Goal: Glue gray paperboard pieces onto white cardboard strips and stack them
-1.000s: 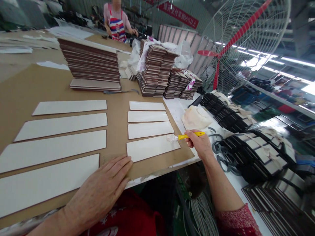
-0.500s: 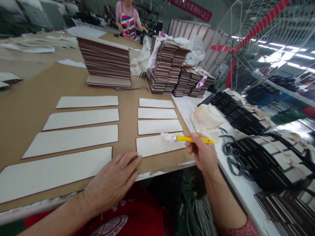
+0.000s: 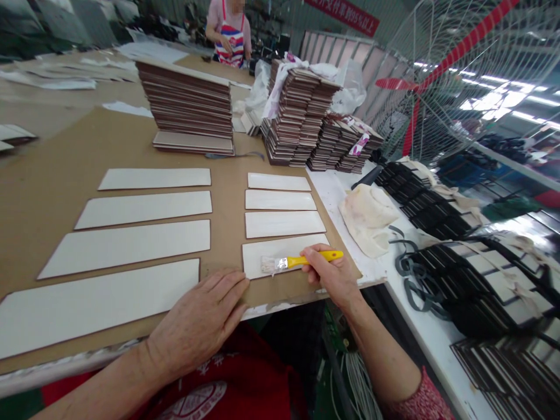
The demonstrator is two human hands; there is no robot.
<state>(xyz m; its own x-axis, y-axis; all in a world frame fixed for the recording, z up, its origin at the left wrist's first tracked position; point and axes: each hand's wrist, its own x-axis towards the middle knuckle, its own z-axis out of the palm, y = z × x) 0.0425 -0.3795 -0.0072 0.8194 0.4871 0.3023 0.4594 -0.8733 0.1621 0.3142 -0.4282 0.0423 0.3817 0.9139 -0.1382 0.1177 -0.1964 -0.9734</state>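
A yellow-handled paintbrush (image 3: 301, 260) is gripped in my right hand (image 3: 330, 274), its pale bristles down on the nearest short white board (image 3: 258, 252). My left hand (image 3: 207, 309) lies flat with fingers stretched out on the brown table covering, fingertips at that board's lower left corner. Behind this board lie further short white boards (image 3: 284, 224) in a column. To the left, several longer white boards (image 3: 109, 297) form a second column, the nearest one close to my left hand.
Tall stacks of brown-edged boards (image 3: 188, 105) and bundled boards (image 3: 301, 116) stand at the back. A cream cloth (image 3: 367, 219), grey straps (image 3: 413, 280) and black bundles (image 3: 472, 291) lie to the right. A large fan (image 3: 417, 90) and another person (image 3: 230, 35) are beyond.
My right hand has moved left and slightly nearer me, carrying the paintbrush across the nearest short board. My left hand has hardly moved. The person at the back has drawn their arms in.
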